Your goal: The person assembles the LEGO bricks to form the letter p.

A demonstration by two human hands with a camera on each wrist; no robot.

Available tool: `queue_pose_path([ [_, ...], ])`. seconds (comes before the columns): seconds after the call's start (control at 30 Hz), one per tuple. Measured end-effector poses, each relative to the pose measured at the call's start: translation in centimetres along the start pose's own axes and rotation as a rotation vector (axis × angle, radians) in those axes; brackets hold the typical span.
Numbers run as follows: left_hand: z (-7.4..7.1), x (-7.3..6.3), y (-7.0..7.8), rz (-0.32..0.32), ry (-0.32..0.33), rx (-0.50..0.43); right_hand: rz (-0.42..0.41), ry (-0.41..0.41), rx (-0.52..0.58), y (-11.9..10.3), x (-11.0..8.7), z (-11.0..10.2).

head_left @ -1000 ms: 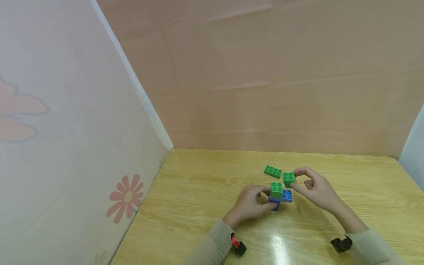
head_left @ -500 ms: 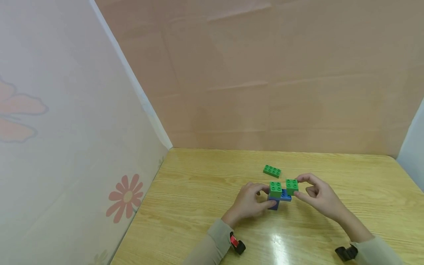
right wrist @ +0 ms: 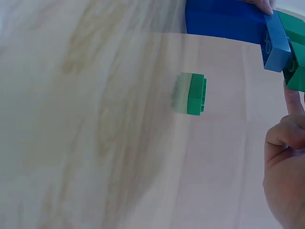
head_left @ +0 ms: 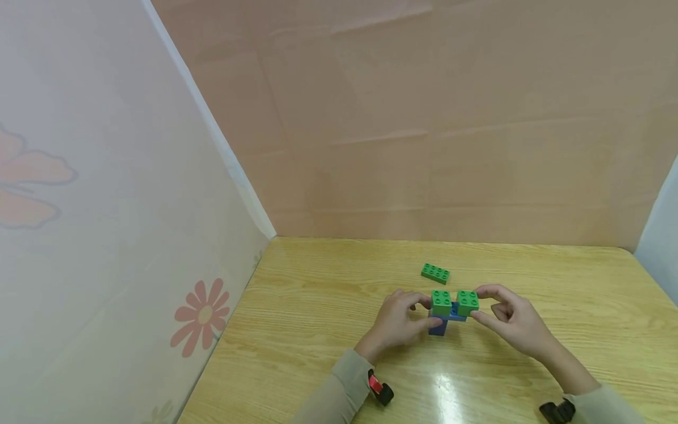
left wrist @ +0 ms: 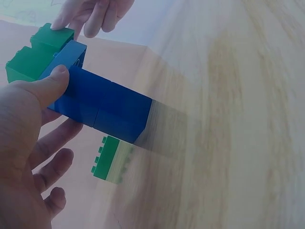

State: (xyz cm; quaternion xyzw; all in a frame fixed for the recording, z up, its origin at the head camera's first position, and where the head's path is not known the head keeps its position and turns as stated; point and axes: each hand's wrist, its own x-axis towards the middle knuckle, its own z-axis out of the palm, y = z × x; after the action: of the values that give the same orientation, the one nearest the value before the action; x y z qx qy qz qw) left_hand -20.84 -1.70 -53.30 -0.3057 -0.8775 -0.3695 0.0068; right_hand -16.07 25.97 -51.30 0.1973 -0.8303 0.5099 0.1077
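A small tower of toy building bricks stands upright on the table. Its dark blue column (left wrist: 109,102) bears a lighter blue brick (right wrist: 276,45) that juts out to the right. On that brick's left end sits a square green brick (head_left: 441,302). My left hand (head_left: 392,324) grips the tower from the left, its thumb against the blue bricks. Between thumb and index finger my right hand (head_left: 519,323) pinches a second square green brick (head_left: 468,302) over the jutting end, partly overhanging it. Whether its studs are fully joined, I cannot tell.
A thin green brick (head_left: 435,273), longer than the square ones, lies on the wooden table (head_left: 328,277) behind the tower. A papered wall (head_left: 424,147) rises along the table's back edge, and a flower-printed panel (head_left: 132,206) stands to the left.
My right hand has brought its green brick toward me and slightly right, from behind the tower onto the blue brick's jutting end. The left hand has stayed almost still, holding the tower.
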Motion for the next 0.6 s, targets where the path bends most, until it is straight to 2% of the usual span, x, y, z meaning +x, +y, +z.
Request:
queue_pose_path([
  [0.3, -0.21, 0.10, 0.17, -0.020, -0.006, -0.008, -0.072, 0.034, -0.021, 0.66, -0.19, 0.25],
  [0.6, -0.13, 0.10, 0.11, -0.003, -0.006, -0.014, -0.090, 0.037, -0.047, 0.54, -0.22, 0.16],
])
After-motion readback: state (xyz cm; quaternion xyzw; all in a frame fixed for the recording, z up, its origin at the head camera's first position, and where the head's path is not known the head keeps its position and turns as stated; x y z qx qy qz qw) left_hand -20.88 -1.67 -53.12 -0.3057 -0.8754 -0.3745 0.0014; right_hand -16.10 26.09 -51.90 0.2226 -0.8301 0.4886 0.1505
